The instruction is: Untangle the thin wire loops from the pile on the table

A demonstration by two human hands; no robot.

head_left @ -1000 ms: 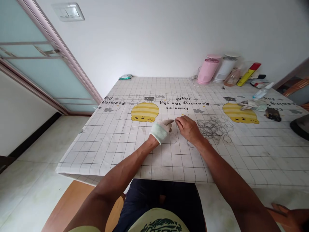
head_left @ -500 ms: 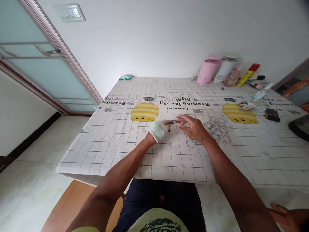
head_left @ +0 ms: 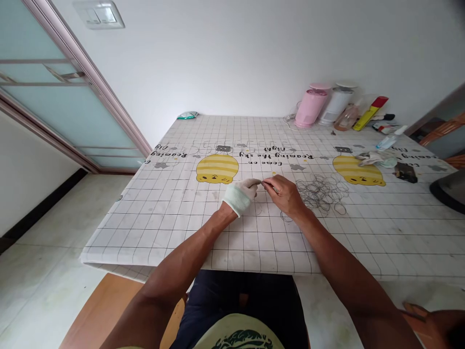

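Note:
My left hand [head_left: 241, 194], in a pale knitted glove with a mint cuff, is closed in a pinch above the table. A faint thin wire [head_left: 259, 209] curves beneath its fingers and seems to be held there. My bare right hand [head_left: 283, 193] is also closed, thumb against index finger, its fingertips meeting the gloved ones. Whatever lies between the right fingertips is too small to make out. Just right of that hand spreads a loose tangle of thin, dark wire loops [head_left: 321, 194].
The table wears a checked cloth [head_left: 163, 242] with yellow bear prints. Faint bent wire shapes [head_left: 198, 145] lie in a row farther back. A pink cylinder [head_left: 310, 107], a white cylinder [head_left: 334, 106], bottles, a crumpled glove [head_left: 376, 159] and a black item [head_left: 406, 172] occupy the right side.
My right hand has moved slightly left and its spread fingers have closed into a pinch at the left fingertips. The left hand has stayed nearly still. The view has shifted a little.

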